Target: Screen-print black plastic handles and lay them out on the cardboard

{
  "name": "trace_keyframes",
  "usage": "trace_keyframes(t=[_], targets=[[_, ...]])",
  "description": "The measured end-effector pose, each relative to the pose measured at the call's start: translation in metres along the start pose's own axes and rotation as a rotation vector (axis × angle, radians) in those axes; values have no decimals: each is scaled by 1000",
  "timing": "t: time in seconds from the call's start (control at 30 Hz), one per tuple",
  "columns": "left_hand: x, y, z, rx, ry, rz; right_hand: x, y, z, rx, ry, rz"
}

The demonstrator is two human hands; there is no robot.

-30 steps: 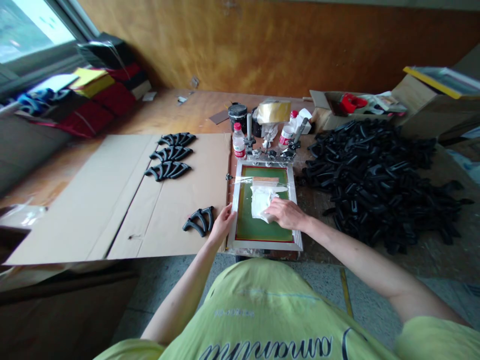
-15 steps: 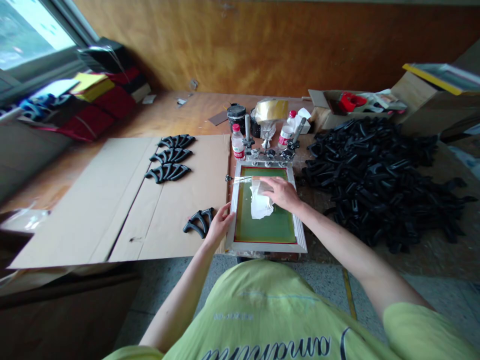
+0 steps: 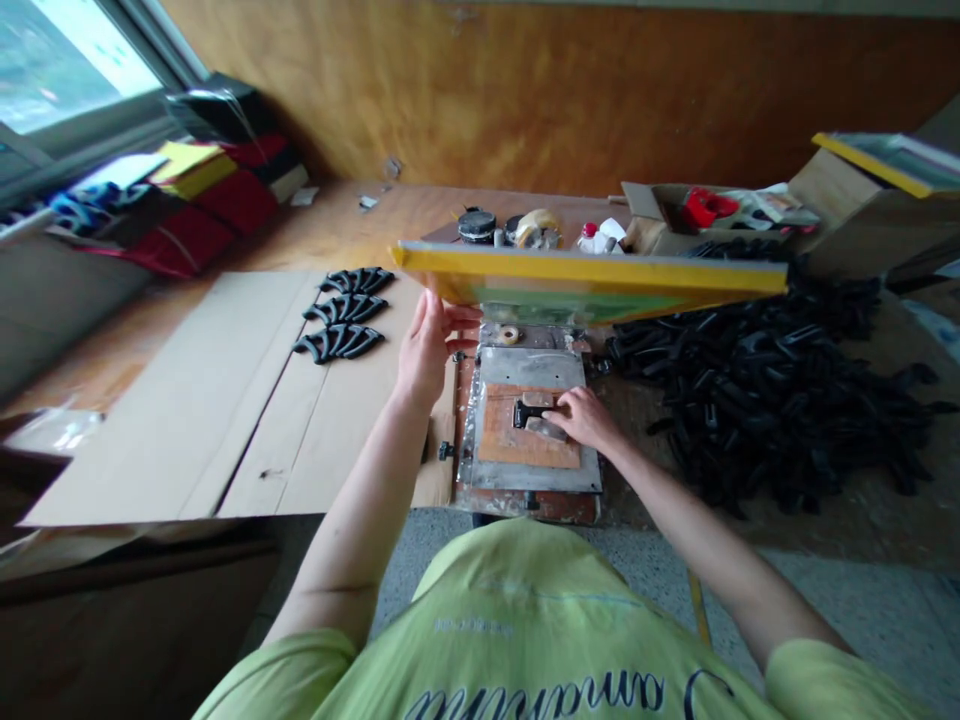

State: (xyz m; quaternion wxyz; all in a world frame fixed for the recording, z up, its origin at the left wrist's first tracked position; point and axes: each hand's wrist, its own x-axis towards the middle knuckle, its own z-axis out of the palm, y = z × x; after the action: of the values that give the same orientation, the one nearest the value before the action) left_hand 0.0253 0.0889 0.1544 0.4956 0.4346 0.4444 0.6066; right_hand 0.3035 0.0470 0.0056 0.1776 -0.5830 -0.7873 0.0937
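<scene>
An open brown cardboard box at the back right held a bright red object and some whitish items; beside it, a second brown cardboard box bore a yellow-edged rectangular frame. A round black tub stood at the back, its contents unseen.

Half a second earlier, the silver-and-yellow rectangular screen frame lay flat; now it was tilted up, exposing a grey metal plate and hiding much of the bottles behind. The left hand had shifted to its left end, touching it, though whether the fingers closed around it could not be told. The right hand had left the screen and held a small black piece in a narrow fingertip grip, over the orange-brown wooden board on the plate. Three rows of curved black parts remained on the flat cardboard.
</scene>
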Motion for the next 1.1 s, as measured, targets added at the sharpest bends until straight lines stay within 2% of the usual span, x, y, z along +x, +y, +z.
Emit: trace_keyframes(t=[0.07, 0.13, 0.2, 0.27, 0.33, 0.4, 0.43, 0.47, 0.53, 0.63, 0.7, 0.8, 0.87, 0.93, 1.0, 1.1], targets=[[-2, -2, 5, 1, 42, 15, -4, -21, 15, -117, -117, 16], [-23, -17, 8, 3, 91, -57, -3, -39, 17, -137, -180, 111], [-61, -44, 9, 22, 45, -289, -4, -56, 14, -97, -189, 211], [-103, -75, 10, 49, -190, -682, -10, -77, 12, -55, -134, 230], [-136, -99, 11, -42, -183, -798, -18, -97, 14, -7, -91, 90], [-150, -113, 5, -126, -61, -802, -25, -107, 16, 75, -116, -152], [-151, -116, -2, -133, 4, -789, -27, -104, 14, 112, -137, -250], [-149, -118, -13, -109, 63, -774, -29, -94, 10, 130, -155, -301], [-141, -119, -47, 1, 173, -735, -32, -56, -3, 77, -176, -242], [-138, -123, -115, 213, 354, -683, -41, 31, -24, -208, -240, 86], [-144, -131, -156, 384, 435, -743, -54, 87, -29, -408, -356, 267], [-150, -152, -192, 586, 447, -884, -78, 145, -26, -556, -460, 315], [-145, -165, -201, 655, 406, -950, -89, 163, -23, -566, -453, 265], [-135, -173, -205, 733, 344, -983, -90, 169, -24, -537, -405, 225], [-124, -174, -210, 817, 274, -990, -81, 165, -31, -471, -317, 279], [-113, -166, -218, 953, 173, -979, -62, 140, -40, -223, -45, 450]])
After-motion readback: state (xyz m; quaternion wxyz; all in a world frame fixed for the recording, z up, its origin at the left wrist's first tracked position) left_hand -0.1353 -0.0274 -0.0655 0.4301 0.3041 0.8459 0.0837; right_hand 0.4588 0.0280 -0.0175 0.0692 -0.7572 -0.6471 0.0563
